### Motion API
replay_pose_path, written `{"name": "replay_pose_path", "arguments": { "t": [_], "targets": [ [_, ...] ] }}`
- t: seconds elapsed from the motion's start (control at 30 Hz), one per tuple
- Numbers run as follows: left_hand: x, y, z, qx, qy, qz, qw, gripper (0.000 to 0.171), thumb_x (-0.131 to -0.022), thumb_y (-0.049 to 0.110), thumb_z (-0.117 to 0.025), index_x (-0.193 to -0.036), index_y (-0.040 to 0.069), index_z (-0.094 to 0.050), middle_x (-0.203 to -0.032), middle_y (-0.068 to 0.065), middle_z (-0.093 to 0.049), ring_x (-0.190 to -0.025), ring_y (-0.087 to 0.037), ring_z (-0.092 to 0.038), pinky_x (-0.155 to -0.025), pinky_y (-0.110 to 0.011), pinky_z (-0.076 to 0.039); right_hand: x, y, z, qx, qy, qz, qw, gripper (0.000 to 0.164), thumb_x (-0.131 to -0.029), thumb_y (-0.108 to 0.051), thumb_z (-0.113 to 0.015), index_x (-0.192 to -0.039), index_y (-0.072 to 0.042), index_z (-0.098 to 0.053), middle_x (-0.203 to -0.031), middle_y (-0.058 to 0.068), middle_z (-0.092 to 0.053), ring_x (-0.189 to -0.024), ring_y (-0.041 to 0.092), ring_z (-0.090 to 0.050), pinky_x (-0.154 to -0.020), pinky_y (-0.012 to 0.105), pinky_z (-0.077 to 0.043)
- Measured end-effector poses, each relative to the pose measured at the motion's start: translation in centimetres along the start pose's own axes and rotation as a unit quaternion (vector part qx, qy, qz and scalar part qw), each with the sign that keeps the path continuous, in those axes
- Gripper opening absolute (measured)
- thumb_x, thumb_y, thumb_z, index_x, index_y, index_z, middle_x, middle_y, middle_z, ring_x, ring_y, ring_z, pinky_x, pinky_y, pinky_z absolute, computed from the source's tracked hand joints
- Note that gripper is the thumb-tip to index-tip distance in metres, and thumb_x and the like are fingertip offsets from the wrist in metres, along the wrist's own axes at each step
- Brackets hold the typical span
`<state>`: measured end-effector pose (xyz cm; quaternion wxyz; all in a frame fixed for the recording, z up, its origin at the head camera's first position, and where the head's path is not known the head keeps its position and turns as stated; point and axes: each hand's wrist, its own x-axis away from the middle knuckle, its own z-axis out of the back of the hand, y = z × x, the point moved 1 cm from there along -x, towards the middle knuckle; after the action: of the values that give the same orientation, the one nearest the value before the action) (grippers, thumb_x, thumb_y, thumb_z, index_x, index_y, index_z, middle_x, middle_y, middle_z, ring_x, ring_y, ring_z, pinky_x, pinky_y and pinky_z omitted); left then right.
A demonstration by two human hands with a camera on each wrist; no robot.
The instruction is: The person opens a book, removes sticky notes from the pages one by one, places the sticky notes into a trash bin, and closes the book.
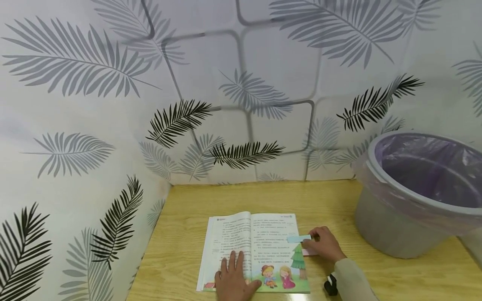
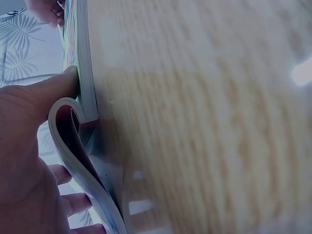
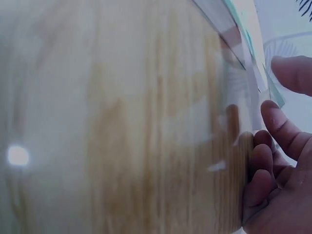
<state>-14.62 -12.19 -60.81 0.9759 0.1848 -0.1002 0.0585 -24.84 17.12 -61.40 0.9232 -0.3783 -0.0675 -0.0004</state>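
Note:
An open book [image 1: 269, 234] lies on the wooden table, with printed text on both pages and a drawing of two children and a tree along the bottom. My left hand [image 1: 235, 278] rests on the lower left page, fingers spread, thumb reaching across the fold. In the left wrist view, the pages [image 2: 73, 146] curve up beside the thumb. My right hand [image 1: 325, 246] is at the book's right edge, next to a light blue paper strip [image 1: 298, 238] and a pink strip [image 1: 309, 252]. In the right wrist view its thumb and index finger stand apart, with the index fingertip beside the strip's end.
A large grey bin [image 1: 395, 225] lined with a purple translucent bag stands on the table at the right. Leaf-patterned covering [image 1: 271, 75] rises behind the wooden table [image 1: 180, 221] and along its left side. A small black device [image 1: 331, 286] sits at my right wrist.

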Motion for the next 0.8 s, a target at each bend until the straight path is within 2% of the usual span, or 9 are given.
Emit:
{"name": "replay_pose_path", "arguments": {
  "t": [0.13,0.23,0.43,0.8],
  "targets": [
    [-0.12,-0.10,-0.06,-0.006,0.006,0.001,1.0000,0.103,-0.068,0.073,-0.064,-0.147,0.015,-0.033,-0.154,-0.014,-0.031,-0.138,-0.044,-0.025,-0.103,-0.066,-0.027,-0.20,-0.24,-0.06,-0.013,0.004,-0.012,1.000,0.027,-0.088,-0.028,-0.062,-0.095,-0.002,-0.062,-0.108,0.017,-0.052,-0.095,0.029,-0.049,-0.088,0.051,-0.043],
    [-0.14,-0.14,0.01,-0.005,0.005,0.002,1.0000,0.103,-0.068,0.073,-0.065,-0.147,0.015,-0.033,-0.154,-0.014,-0.031,-0.138,-0.044,-0.026,-0.103,-0.066,-0.027,-0.25,-0.35,-0.22,-0.024,0.014,-0.021,0.999,0.022,-0.089,-0.024,-0.058,-0.092,-0.002,-0.062,-0.107,0.017,-0.052,-0.095,0.029,-0.049,-0.086,0.049,-0.043],
    [-0.08,-0.10,0.13,0.000,-0.013,0.006,0.9999,0.103,-0.069,0.074,-0.063,-0.148,0.016,-0.032,-0.155,-0.014,-0.029,-0.139,-0.044,-0.025,-0.103,-0.067,-0.026,0.06,-0.32,-0.43,-0.035,0.033,-0.027,0.998,0.017,-0.089,-0.018,-0.058,-0.088,-0.002,-0.060,-0.106,0.017,-0.052,-0.097,0.029,-0.048,-0.087,0.049,-0.043],
    [-0.17,-0.36,-0.26,0.004,0.003,-0.003,1.0000,0.103,-0.068,0.076,-0.061,-0.147,0.016,-0.033,-0.154,-0.014,-0.031,-0.137,-0.045,-0.026,-0.102,-0.068,-0.026,0.38,-0.22,-0.41,-0.045,0.040,-0.024,0.998,0.017,-0.089,-0.018,-0.058,-0.087,-0.002,-0.060,-0.108,0.018,-0.053,-0.099,0.030,-0.048,-0.089,0.049,-0.042]
  ]
}}
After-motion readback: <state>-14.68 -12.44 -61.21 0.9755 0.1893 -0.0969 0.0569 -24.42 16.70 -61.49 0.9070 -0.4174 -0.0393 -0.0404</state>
